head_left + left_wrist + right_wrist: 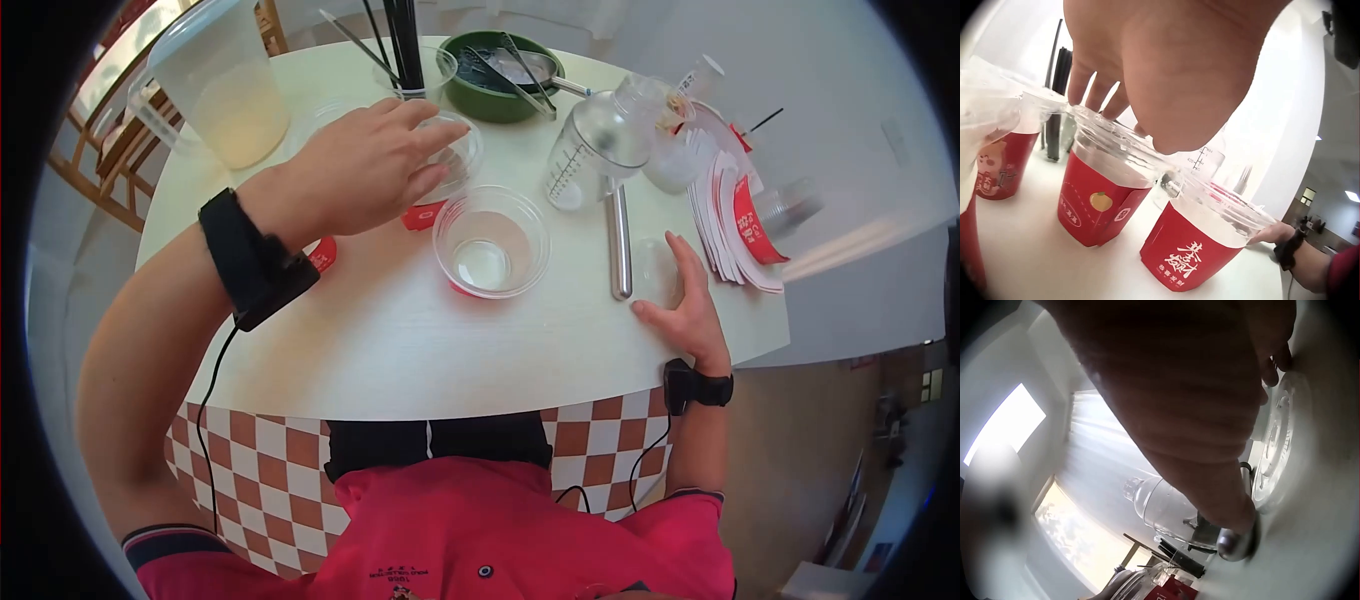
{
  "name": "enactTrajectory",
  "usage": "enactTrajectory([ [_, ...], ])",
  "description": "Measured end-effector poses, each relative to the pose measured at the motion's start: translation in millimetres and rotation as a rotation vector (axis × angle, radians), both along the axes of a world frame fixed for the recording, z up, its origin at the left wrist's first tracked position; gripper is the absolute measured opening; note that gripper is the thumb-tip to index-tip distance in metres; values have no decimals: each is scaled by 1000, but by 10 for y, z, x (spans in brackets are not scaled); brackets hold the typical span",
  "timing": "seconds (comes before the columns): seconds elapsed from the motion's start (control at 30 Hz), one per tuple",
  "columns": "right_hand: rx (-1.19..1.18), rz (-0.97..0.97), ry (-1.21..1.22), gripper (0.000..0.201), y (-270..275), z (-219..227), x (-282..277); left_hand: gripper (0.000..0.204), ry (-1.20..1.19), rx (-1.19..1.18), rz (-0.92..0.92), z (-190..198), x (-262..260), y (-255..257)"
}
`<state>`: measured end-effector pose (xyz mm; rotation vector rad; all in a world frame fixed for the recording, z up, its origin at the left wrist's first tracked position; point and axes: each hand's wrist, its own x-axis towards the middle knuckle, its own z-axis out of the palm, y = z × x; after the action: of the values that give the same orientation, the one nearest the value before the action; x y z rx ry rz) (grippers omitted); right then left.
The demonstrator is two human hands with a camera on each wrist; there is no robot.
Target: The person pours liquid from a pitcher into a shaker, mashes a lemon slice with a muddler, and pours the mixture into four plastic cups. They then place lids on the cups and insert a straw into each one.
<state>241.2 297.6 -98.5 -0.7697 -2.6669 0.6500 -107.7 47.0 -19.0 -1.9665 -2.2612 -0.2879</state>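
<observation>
Left hand [380,165] is uncurled over a lidded cup [1099,194], right hand [692,310] spread beside a lid [1274,449].

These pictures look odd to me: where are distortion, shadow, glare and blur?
Head view: fisheye stretching, soft shadow on the table; left wrist view: background washed out, clear plastic at the left edge blurred; right wrist view: a bright pane glares, the right grip is in deep shadow, a pale smudge too blurred to identify.

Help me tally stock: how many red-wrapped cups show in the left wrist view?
4: right cup, middle cup, left cup farther back, cropped cup at left edge; others may be hidden.
</observation>
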Motion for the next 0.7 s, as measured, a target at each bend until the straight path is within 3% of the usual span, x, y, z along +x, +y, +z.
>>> enactTrajectory([
  [0.37,-14,3,-34,92,91,-11,-45,39,1,-112,-85,78,79,-105],
  [0.47,-95,-69,3,93,63,96,-14,39,89,-52,-105,-50,103,-124],
  [0.57,-269,-153,186,94,-29,232,38,40,133,16,-115,-156,105,-136],
  [0.7,-248,141,304,95,-484,608,-222,40,42,18,-121,-140,87,-135],
])
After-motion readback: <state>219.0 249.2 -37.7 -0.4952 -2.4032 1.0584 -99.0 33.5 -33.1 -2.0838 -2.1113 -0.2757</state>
